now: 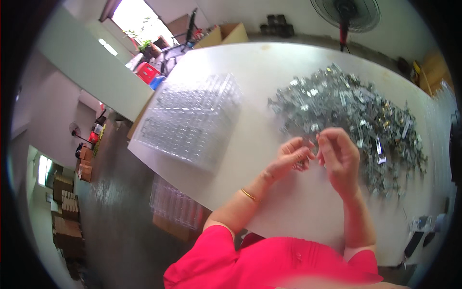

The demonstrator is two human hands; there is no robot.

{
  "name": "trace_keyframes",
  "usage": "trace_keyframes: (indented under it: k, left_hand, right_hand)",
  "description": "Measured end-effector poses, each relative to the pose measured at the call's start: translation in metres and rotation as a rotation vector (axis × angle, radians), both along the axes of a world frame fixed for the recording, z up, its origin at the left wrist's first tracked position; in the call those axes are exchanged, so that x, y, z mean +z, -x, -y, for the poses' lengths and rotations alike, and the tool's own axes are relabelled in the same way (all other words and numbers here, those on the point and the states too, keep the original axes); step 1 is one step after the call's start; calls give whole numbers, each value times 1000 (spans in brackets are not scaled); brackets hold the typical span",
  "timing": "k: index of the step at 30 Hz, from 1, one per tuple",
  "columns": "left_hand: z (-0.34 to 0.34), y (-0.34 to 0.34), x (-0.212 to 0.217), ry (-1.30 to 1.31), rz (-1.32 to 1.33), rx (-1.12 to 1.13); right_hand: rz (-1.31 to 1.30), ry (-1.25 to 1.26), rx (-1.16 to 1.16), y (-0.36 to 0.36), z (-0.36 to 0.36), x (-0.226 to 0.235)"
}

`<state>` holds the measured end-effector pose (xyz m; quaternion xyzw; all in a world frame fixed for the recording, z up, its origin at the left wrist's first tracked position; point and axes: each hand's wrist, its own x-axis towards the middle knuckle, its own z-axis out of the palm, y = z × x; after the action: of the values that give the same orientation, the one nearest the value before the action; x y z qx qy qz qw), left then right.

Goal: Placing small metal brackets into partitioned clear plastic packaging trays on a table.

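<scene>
My left hand [292, 156] and my right hand [338, 156] meet over the white table, at the near edge of a wide heap of small silvery metal parts [346, 108]. Curled fingers on the left hand close around something small, perhaps some of these metal parts, mostly hidden in the palm. Thumb and forefinger of the right hand are pinched together close to the left fingertips. What sits in that pinch is too small to make out. To the left of my hands stands a stack of clear plastic trays [187, 120] with rows of pockets.
More clear trays [175, 202] rest on a cardboard box below the table's left edge. A standing fan [345, 12] is beyond the far edge. Clear plastic wrap [440, 139] lines the right side. Cardboard boxes [67, 216] are stacked along the floor at far left.
</scene>
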<state>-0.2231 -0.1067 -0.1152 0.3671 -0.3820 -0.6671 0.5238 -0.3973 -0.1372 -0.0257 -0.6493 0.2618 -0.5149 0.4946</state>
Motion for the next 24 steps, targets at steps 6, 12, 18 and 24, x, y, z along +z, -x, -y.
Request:
trace_keyframes:
  k: [6, 12, 18, 24]
  left_hand:
    - [-7, -6, 4, 51, 90, 121]
    - [-9, 1, 8, 53, 129, 217]
    - [-16, 6, 8, 77, 230, 238]
    - [-15, 5, 8, 143, 295, 253]
  right_hand:
    - [-194, -40, -68, 4, 6, 12]
    - [-438, 37, -106, 3, 8, -5]
    - [-568, 80, -87, 3, 4, -10]
    - [-617, 110, -83, 2, 7, -11]
